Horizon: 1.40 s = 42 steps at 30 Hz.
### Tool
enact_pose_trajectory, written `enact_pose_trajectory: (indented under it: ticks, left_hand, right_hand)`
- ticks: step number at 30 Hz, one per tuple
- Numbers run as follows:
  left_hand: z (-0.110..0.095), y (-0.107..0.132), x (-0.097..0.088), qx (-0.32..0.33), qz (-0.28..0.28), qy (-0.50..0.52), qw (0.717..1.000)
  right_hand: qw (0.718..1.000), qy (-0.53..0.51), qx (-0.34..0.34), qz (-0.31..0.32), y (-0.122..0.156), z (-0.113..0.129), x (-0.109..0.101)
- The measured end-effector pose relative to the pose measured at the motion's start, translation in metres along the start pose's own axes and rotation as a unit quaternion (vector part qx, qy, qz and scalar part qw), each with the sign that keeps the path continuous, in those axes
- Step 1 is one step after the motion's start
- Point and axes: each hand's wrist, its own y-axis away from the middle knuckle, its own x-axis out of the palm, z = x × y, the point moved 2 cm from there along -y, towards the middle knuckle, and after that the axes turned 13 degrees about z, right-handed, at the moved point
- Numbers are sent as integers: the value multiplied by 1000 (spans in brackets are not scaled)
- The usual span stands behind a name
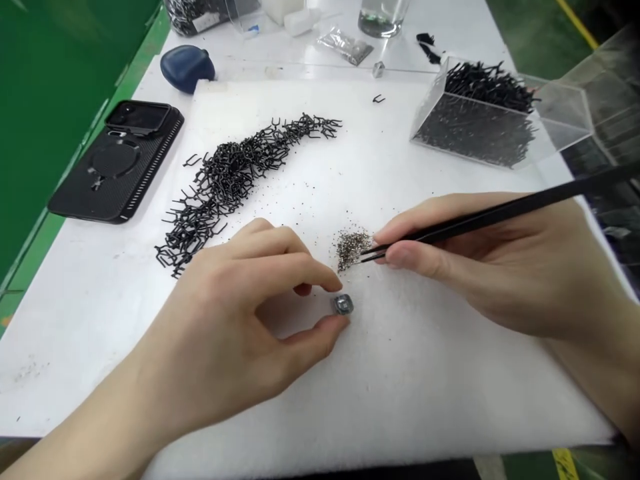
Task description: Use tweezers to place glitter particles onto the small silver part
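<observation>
Between thumb and index finger, my left hand [245, 307] pinches a small grey metal piece [343, 305] with a rounded-square top, close to the white mat [425, 373]. My right hand [505, 267] grips black tweezers [465, 220] like a pen. Their tips reach into a small pile of tiny metallic bits [353, 248] just beyond the grey piece. Whether a bit sits between the tips is too small to tell. Behind my left hand spreads a long heap of black forked pieces [235, 167].
A clear box [420, 130] of black pieces lies tipped at the right. At the left are a black phone [115, 163] and a dark blue rubber bulb [185, 69]. A glass [383, 20], a small bag of parts [345, 45] and a small metal nut-like piece [379, 69] stand behind.
</observation>
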Motion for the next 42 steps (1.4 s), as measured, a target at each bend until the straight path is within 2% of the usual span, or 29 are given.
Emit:
enact_pose_trajectory:
  ticks: [20, 30, 36, 42]
  left_hand:
    - [0, -2, 1, 3, 16, 14, 1000]
    - [1, -2, 1, 10, 18, 21, 1000]
    - [1, -2, 2, 9, 16, 22, 1000]
    - [4, 0, 3, 21, 0, 26, 999]
  right_hand:
    - [999, 6, 41, -1, 3, -3, 1]
    - [998, 49, 28, -14, 2, -1, -1]
    - [999, 18, 31, 13, 4, 1, 0]
    - [996, 66, 45, 25, 1, 7, 1]
